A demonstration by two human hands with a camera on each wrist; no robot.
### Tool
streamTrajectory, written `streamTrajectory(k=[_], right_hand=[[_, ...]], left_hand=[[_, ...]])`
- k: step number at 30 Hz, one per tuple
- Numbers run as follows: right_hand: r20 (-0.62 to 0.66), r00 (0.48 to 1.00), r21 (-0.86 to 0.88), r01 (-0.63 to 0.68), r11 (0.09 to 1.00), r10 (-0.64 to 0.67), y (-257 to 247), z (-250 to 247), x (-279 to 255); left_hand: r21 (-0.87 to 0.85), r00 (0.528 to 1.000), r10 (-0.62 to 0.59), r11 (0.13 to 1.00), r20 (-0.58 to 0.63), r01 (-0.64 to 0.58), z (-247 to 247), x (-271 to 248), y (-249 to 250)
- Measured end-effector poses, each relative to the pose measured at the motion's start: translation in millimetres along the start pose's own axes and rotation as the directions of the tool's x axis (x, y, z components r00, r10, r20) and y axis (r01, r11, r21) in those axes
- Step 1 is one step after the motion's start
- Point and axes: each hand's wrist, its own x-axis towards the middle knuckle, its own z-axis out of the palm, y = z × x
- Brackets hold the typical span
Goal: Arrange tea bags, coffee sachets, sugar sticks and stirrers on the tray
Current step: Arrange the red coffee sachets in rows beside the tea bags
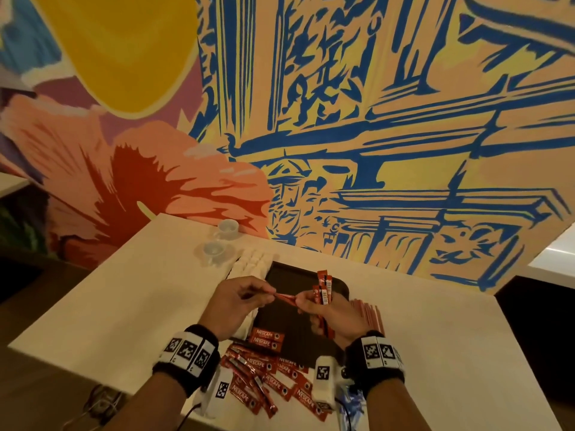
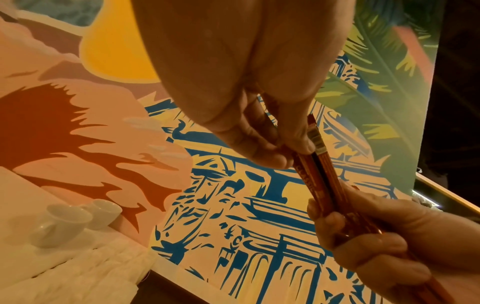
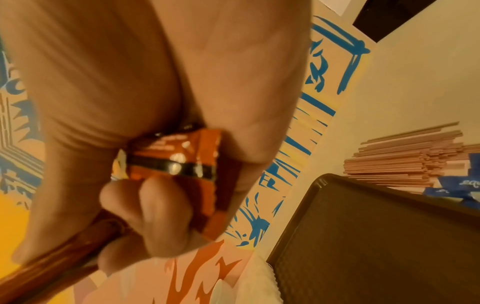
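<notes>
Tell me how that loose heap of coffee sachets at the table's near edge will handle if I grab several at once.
The coffee sachets look thin and glossy, so they will probably slide over each other. They lie crossed at odd angles, so a grab likely needs squaring up; the right hand holds its bunch aligned. They seem light and somewhat bendy.

Left forearm carries a black wristband (image 1: 186, 357) fitted with three white plates, each printed with a black square fiducial marker. At its 5 o'clock side hangs a white camera housing (image 1: 217, 390) bearing one further marker, with a thin dark cable trailing from its lower end. Right forearm carries a matching black wristband (image 1: 378, 356) with white marker plates. At its 8 o'clock side sits a white camera housing (image 1: 325, 381), also marked. Both hands are bare.
</notes>
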Motion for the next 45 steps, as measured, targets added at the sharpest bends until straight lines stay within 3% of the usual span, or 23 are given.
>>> streamTrajectory(k=[4, 8, 12, 17, 25, 30, 36, 42, 45], right_hand=[[0.016, 1.000, 0.109, 0.017, 0.994, -0.019, 2, -6, -2], [0.009, 1.000, 0.077, 0.018, 0.997, -0.019, 4, -15, -8], [-0.059, 0.998, 0.058, 0.034, 0.998, -0.030, 7, -25, -9], [-0.176, 0.983, 0.064, 0.067, 0.996, -0.055, 18, -30, -3], [-0.164, 0.984, -0.147, 0.043, 0.988, -0.067, 34, -18, 11], [-0.313, 0.949, -0.213, -0.039, 0.976, -0.030, 42, -14, 30], [-0.444, 0.887, -0.155, -0.217, 0.964, 0.129, 62, -20, 47], [-0.463, 0.849, -0.144, -0.357, 0.923, 0.256, 86, -27, 69], [-0.469, 0.846, -0.161, -0.366, 0.917, 0.255, 95, -29, 80]], left_hand=[[0.035, 1.000, -0.008, 0.999, 0.013, 0.008, 0, -3, 1], [-0.027, 0.998, -0.052, 0.998, -0.046, 0.050, -1, -5, 4], [-0.109, 0.986, -0.123, 0.988, -0.115, 0.111, -2, -4, 4], [-0.165, 0.968, -0.238, 0.961, -0.080, 0.223, -8, -1, 0], [-0.115, 0.951, -0.300, 0.950, -0.073, 0.290, -18, 4, -19], [-0.111, 0.909, -0.408, 0.911, -0.087, 0.398, -33, 14, -41], [0.192, 0.878, -0.478, 0.859, -0.035, 0.475, -45, 47, -70], [0.472, 0.894, -0.441, 0.808, 0.084, 0.354, -32, 85, -95], [0.587, 0.895, -0.436, 0.750, 0.092, 0.304, -25, 104, -109]])
